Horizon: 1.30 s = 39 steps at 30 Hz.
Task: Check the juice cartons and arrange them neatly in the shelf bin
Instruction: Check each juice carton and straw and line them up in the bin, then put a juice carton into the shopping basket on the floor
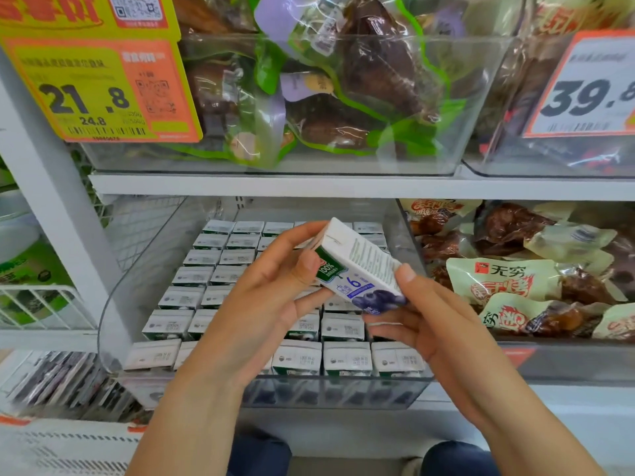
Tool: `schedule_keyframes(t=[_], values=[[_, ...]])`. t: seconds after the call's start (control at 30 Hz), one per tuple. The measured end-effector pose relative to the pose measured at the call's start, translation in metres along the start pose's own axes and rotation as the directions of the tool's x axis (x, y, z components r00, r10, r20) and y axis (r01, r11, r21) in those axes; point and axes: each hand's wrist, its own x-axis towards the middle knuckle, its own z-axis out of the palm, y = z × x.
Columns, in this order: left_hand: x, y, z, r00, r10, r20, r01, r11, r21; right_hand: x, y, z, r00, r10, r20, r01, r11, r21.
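A small white juice carton (360, 266) with a green top band and blueberry print is held tilted above the clear shelf bin (113, 290). My left hand (271, 297) grips its upper left end with thumb and fingers. My right hand (422, 310) holds its lower right end, thumb on the side panel. Below, several rows of upright juice cartons (192, 276) fill the bin with their white tops showing; my hands hide the middle rows.
A neighbouring bin on the right holds bagged snacks (508, 280). The shelf above carries clear bins of vacuum-packed food (343, 97), with a yellow price tag (92, 91) and a white one (591, 87). A white wire rack (37, 304) stands at left.
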Motion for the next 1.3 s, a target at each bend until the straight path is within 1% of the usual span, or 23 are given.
schedule_keyframes(t=[0.1, 0.17, 0.23, 0.27, 0.37, 0.47, 0.6, 0.7, 0.77, 0.83, 0.9, 0.97, 1.03, 1.1, 1.2, 1.3], values=[[-0.002, 0.002, -0.007, 0.998, -0.057, 0.02, 0.054, 0.991, 0.119, -0.001, -0.001, -0.005, 0.992, -0.103, -0.074, 0.098, 0.992, -0.073], [-0.004, 0.002, -0.011, 0.993, -0.104, 0.06, 0.099, 0.992, 0.076, -0.002, -0.003, -0.01, 0.975, -0.187, -0.121, 0.173, 0.978, -0.121], [-0.005, 0.002, -0.011, 0.986, -0.129, 0.101, 0.129, 0.992, 0.011, -0.004, -0.005, -0.015, 0.961, -0.249, -0.12, 0.226, 0.958, -0.175], [-0.005, 0.002, -0.011, 0.987, -0.128, 0.098, 0.127, 0.992, 0.016, -0.005, -0.005, -0.017, 0.958, -0.267, -0.105, 0.243, 0.95, -0.197], [-0.003, -0.001, -0.009, 0.995, -0.092, 0.035, 0.087, 0.988, 0.125, -0.004, -0.003, -0.019, 0.955, -0.293, -0.038, 0.28, 0.939, -0.201], [-0.003, -0.002, -0.009, 0.997, -0.072, -0.013, 0.073, 0.979, 0.188, -0.004, 0.0, -0.017, 0.956, -0.294, 0.004, 0.287, 0.932, -0.222], [-0.006, 0.0, -0.011, 0.998, -0.063, -0.011, 0.064, 0.968, 0.243, -0.005, -0.001, -0.018, 0.95, -0.313, 0.016, 0.308, 0.925, -0.221], [-0.02, 0.012, -0.018, 0.997, -0.078, -0.008, 0.076, 0.938, 0.34, -0.003, -0.003, -0.012, 0.948, -0.312, 0.059, 0.317, 0.925, -0.207], [-0.035, 0.024, -0.027, 0.996, -0.088, -0.027, 0.09, 0.891, 0.445, -0.002, -0.003, -0.001, 0.952, -0.281, 0.12, 0.301, 0.928, -0.219], [-0.057, 0.037, -0.042, 0.991, -0.11, -0.079, 0.135, 0.83, 0.54, -0.002, -0.002, 0.022, 0.951, -0.228, 0.21, 0.277, 0.928, -0.249], [-0.083, 0.048, -0.061, 0.98, -0.128, -0.154, 0.194, 0.792, 0.579, -0.003, 0.003, 0.053, 0.931, -0.163, 0.328, 0.258, 0.927, -0.272], [-0.116, 0.057, -0.083, 0.964, -0.144, -0.225, 0.253, 0.763, 0.595, -0.008, 0.012, 0.089, 0.893, -0.093, 0.44, 0.238, 0.928, -0.287], [-0.147, 0.064, -0.105, 0.947, -0.142, -0.288, 0.296, 0.733, 0.612, -0.011, 0.023, 0.124, 0.854, -0.026, 0.52, 0.204, 0.935, -0.289], [-0.176, 0.062, -0.126, 0.922, -0.106, -0.372, 0.332, 0.712, 0.618, -0.01, 0.037, 0.156, 0.809, 0.025, 0.587, 0.204, 0.925, -0.321], [-0.214, 0.047, -0.165, 0.865, -0.072, -0.496, 0.413, 0.663, 0.624, -0.007, 0.07, 0.201, 0.742, 0.133, 0.657, 0.217, 0.879, -0.424], [-0.25, 0.017, -0.205, 0.81, -0.107, -0.577, 0.517, 0.594, 0.616, -0.004, 0.123, 0.234, 0.656, 0.295, 0.695, 0.229, 0.799, -0.556]])
